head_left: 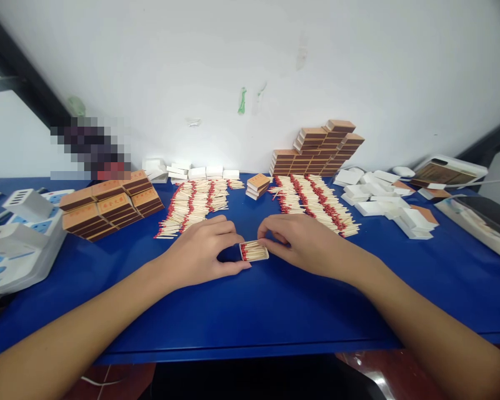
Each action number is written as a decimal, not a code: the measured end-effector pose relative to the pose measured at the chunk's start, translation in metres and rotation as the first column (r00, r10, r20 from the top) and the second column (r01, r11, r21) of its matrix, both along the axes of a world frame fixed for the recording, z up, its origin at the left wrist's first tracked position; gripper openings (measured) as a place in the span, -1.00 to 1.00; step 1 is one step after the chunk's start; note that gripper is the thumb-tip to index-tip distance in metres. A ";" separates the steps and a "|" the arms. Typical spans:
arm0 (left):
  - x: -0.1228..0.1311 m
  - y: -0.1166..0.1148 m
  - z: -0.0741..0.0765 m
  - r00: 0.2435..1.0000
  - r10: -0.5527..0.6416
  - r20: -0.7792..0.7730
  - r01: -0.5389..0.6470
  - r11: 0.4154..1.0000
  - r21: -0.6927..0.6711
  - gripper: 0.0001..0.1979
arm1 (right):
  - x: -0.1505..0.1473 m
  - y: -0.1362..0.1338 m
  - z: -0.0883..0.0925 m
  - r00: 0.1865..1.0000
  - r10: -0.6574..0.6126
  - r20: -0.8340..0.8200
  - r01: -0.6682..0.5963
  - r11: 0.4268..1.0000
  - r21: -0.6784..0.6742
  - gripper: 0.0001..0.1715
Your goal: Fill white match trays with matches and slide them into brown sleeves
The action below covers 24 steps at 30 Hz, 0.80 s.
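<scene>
A small white matchbox tray (pixel 255 251) filled with red-tipped matches lies on the blue table, between my two hands. My left hand (pixel 210 247) holds its left end between thumb and fingers. The thumb and index finger of my right hand (pixel 304 241) are pinched together at the tray's upper right corner; whether a match is between them is too small to tell. Behind my hands are a left pile of loose matches (pixel 195 203) and a right pile (pixel 316 203), with a short stack of matchboxes (pixel 258 185) between them.
Wrapped matchbox bundles (pixel 112 204) and a power strip (pixel 29 239) are at the left. Stacked matchboxes (pixel 316 153) stand against the wall. White trays (pixel 383 194) lie at the right, near a phone (pixel 450 171) and a pouch (pixel 479 222). More white trays (pixel 198 173) sit back left.
</scene>
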State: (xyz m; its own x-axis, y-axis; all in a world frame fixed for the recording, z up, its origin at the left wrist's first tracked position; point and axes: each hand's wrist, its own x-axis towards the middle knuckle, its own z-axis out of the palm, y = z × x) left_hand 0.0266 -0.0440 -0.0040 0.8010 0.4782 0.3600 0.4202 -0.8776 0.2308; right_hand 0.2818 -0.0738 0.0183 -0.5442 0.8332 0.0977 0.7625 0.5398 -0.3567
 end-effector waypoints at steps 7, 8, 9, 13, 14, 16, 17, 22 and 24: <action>-0.001 -0.001 0.000 1.000 0.001 -0.004 -0.001 1.000 0.004 -0.67 | 0.006 0.001 -0.002 0.999 -0.009 0.031 0.010 1.000 -0.028 -0.86; -0.001 -0.001 0.000 1.000 0.004 -0.008 -0.004 1.000 0.004 -0.67 | 0.006 0.001 -0.002 1.000 -0.009 0.028 0.010 1.000 -0.028 -0.86; -0.001 -0.001 0.000 1.000 0.008 -0.012 -0.007 1.000 0.005 -0.67 | 0.005 0.000 -0.002 1.000 -0.010 0.026 0.010 1.000 -0.027 -0.86; 0.000 -0.001 0.000 1.000 0.011 -0.015 -0.011 1.000 0.002 -0.67 | 0.004 -0.001 -0.003 1.000 0.010 0.009 -0.010 1.000 -0.015 -0.86; 0.000 -0.001 0.001 1.000 0.009 -0.012 -0.009 1.000 0.000 -0.67 | 0.005 -0.001 -0.003 1.000 0.016 0.003 -0.016 1.000 -0.009 -0.86; 0.000 -0.001 0.000 1.000 0.006 -0.008 -0.006 1.000 -0.004 -0.67 | 0.005 -0.002 -0.002 1.000 0.018 -0.010 -0.018 1.000 0.008 -0.87; 0.000 0.000 0.000 1.000 0.004 -0.006 -0.004 1.000 -0.004 -0.67 | 0.004 -0.002 -0.002 1.000 0.020 -0.019 -0.020 1.000 0.017 -0.87; 0.000 0.000 0.000 1.000 -0.006 0.002 0.006 1.000 0.009 -0.68 | -0.001 -0.005 0.000 0.988 0.111 -0.112 -0.112 0.994 -0.004 -0.83; 0.000 0.000 0.000 1.000 -0.005 0.002 0.005 1.000 0.010 -0.70 | -0.005 -0.006 0.000 0.976 0.154 -0.156 -0.161 0.986 -0.034 -0.84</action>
